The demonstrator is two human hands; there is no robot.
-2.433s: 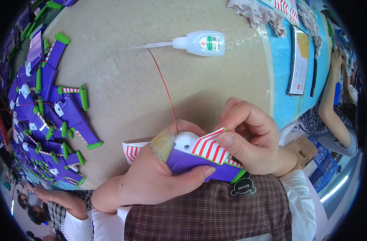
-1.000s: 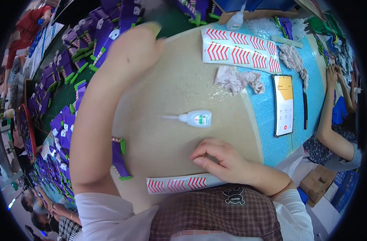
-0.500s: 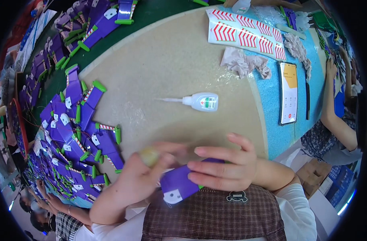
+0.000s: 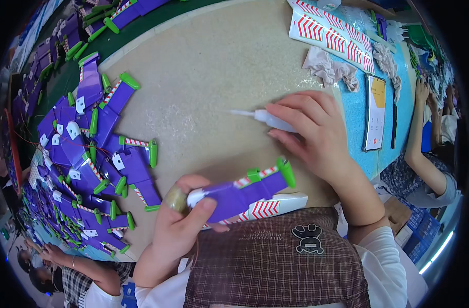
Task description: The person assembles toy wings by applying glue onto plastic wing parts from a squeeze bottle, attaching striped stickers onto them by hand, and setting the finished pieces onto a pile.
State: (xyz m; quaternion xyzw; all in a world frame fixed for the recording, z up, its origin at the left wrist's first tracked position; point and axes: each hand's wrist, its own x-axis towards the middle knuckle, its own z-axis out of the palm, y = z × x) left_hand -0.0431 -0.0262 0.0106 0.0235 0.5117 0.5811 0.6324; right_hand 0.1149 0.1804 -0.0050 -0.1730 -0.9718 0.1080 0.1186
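Observation:
My left hand (image 4: 180, 218) is closed round a purple toy wing (image 4: 229, 201) with a white end, a red-and-white striped strip and a green tip pointing right. A yellowish wrap (image 4: 176, 200) covers one of its fingers. Under the wing, at the table's near edge, lies a sheet of red chevron stickers (image 4: 291, 202), partly hidden. To the right, my right hand (image 4: 311, 128) grips a small white squeeze bottle (image 4: 276, 121) with a thin nozzle pointing left. The bottle lies low over the tabletop, and whether it still touches the table I cannot tell.
A heap of purple wings (image 4: 80, 154) with green tips covers the left side. At the far right lie another chevron sticker sheet (image 4: 334, 33), crumpled paper (image 4: 329, 68), a phone (image 4: 374, 113) and a black stick (image 4: 394, 126). Co-workers' arms (image 4: 422, 149) show at both sides.
My right hand has left the wing and taken hold of the bottle on the table. In my left hand the wing has turned, green tip now to the right. The view has shifted slightly.

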